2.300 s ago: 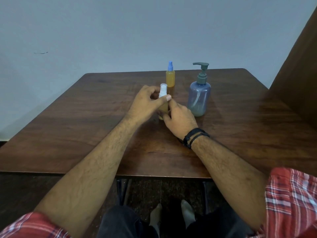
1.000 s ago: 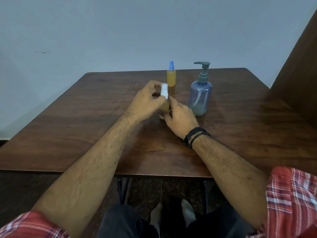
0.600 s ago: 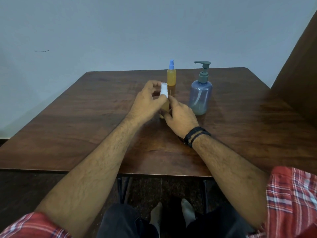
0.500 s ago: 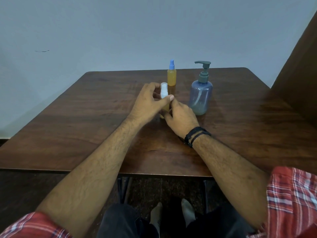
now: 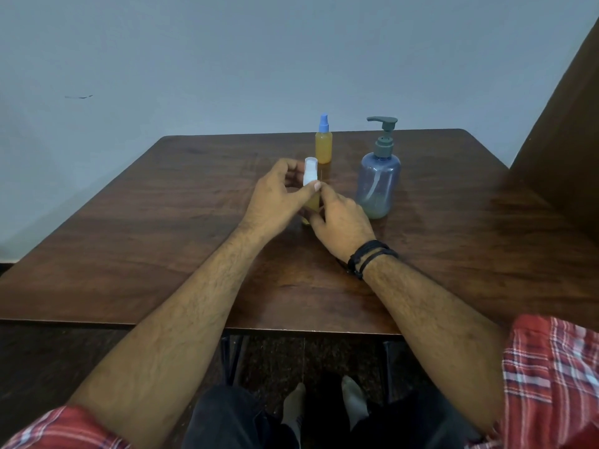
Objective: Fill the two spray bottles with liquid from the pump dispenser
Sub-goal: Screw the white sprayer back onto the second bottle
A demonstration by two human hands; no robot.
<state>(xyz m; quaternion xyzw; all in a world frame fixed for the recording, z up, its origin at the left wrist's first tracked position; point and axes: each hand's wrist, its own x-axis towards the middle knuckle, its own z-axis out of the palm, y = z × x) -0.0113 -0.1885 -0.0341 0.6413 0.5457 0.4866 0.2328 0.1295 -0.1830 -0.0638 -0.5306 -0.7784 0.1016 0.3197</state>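
Spray bottle, seemingly upright, gripped by left hand and right hand

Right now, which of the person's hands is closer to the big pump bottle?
The right hand. It sits just beside the pump dispenser, gripping the white-capped spray bottle low down. The left hand pinches that bottle's cap from the far side, farther from the pump.
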